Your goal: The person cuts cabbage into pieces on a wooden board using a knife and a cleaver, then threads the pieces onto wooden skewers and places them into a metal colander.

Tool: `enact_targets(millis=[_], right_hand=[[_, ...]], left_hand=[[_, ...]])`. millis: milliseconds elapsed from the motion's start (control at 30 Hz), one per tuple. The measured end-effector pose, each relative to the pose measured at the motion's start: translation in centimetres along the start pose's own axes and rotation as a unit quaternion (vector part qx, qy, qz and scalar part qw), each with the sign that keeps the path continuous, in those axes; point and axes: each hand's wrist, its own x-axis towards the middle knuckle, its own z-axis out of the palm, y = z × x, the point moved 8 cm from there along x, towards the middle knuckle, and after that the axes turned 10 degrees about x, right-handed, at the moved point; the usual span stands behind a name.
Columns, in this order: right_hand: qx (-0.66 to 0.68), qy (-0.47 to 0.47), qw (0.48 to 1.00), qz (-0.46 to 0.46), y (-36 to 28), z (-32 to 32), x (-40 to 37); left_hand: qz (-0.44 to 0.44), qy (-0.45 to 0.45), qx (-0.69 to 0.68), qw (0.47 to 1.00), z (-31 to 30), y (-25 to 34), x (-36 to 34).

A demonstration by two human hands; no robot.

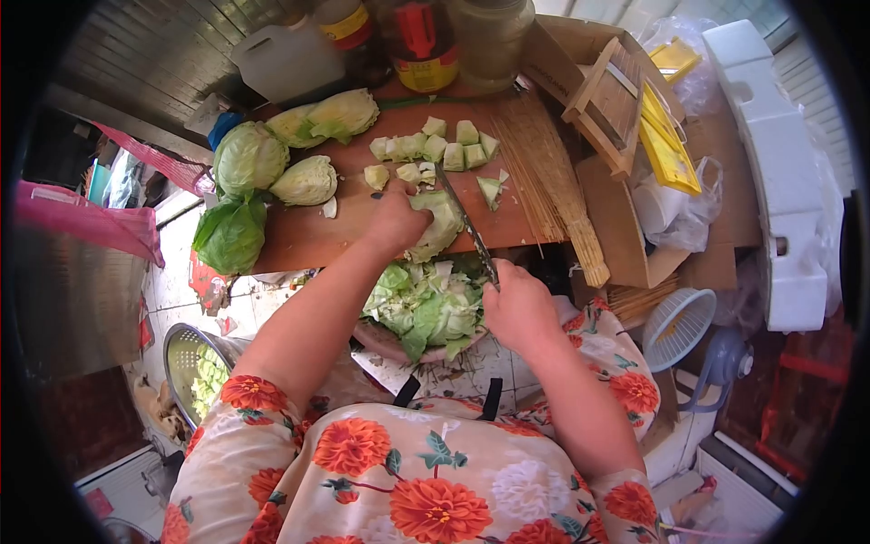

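My left hand [399, 218] grips a pale green cabbage [439, 228] near the front edge of the brown cutting board [304, 243]. In my right hand [518, 308] is the handle of a knife [466, 220], its dark, speckled blade pointing away from me along the right side of that cabbage. Several cut cabbage chunks [473, 156] lie on the board beyond the blade. More whole cabbages [250, 158] are grouped at the board's left end. Below the board edge, a basin [367, 340] holds loose cabbage leaves [426, 308].
A metal colander [178, 361] with cut pieces stands at lower left. Bottles and jars [424, 45] line the back. Thin sticks [544, 172] lie on the board's right side, beside a cardboard box [616, 218], a wooden slicer [609, 104] and a white foam piece [770, 172].
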Motion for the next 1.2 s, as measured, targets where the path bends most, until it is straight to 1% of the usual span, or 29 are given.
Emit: enact_targets(millis=[67,200,267,400,467,500,567,700,800,867,933,1000,1067,1200], right_hand=[[0.035,-0.016,0.999,-0.015,-0.6,0.5,-0.7],[0.041,-0.026,0.999,-0.017,-0.7,1.2,-1.5],[0.037,-0.047,0.998,0.005,-0.7,1.3,-1.7],[0.044,-0.048,0.998,-0.001,-1.0,1.0,-1.7],[0.014,-0.088,0.996,-0.023,-1.5,1.5,-1.5],[0.015,-0.088,0.996,-0.023,-1.5,1.6,-1.4],[0.05,-0.094,0.994,0.026,-0.7,2.1,-1.1],[0.05,-0.094,0.994,0.029,-0.8,2.3,-1.0],[0.038,-0.077,0.996,0.003,-1.1,2.3,-0.8],[0.037,-0.086,0.995,0.032,-0.9,2.3,-0.6],[0.031,-0.104,0.993,0.036,-1.1,2.1,-0.2],[0.026,-0.12,0.992,0.04,-0.9,2.1,0.3],[0.011,-0.11,0.994,0.023,-0.8,2.1,1.0],[0.003,-0.119,0.993,0.009,-0.9,2.1,2.2]], left_hand=[[0.003,0.006,0.006,1.0,0.0,0.0,0.0],[0.009,0.015,-0.002,1.0,0.2,-0.2,0.1],[0.014,0.021,0.0,1.0,0.3,-0.4,0.2],[0.021,0.024,0.0,1.0,0.4,-0.5,0.5],[0.019,0.02,0.003,1.0,0.5,-0.6,0.5],[0.02,0.019,0.001,1.0,0.6,-0.7,0.5],[0.021,0.017,0.0,1.0,0.8,-1.0,0.8],[0.01,0.014,-0.012,1.0,1.3,-1.7,1.3],[0.004,0.014,-0.01,1.0,1.0,-1.4,1.2],[0.001,0.013,-0.012,1.0,0.7,-0.9,0.9],[0.017,0.013,-0.004,1.0,0.4,-0.2,0.6],[0.012,0.011,0.005,1.0,0.5,-0.3,0.8],[0.006,0.01,0.015,1.0,0.6,-0.4,1.1],[0.001,0.013,0.022,1.0,0.6,-0.4,1.3]])
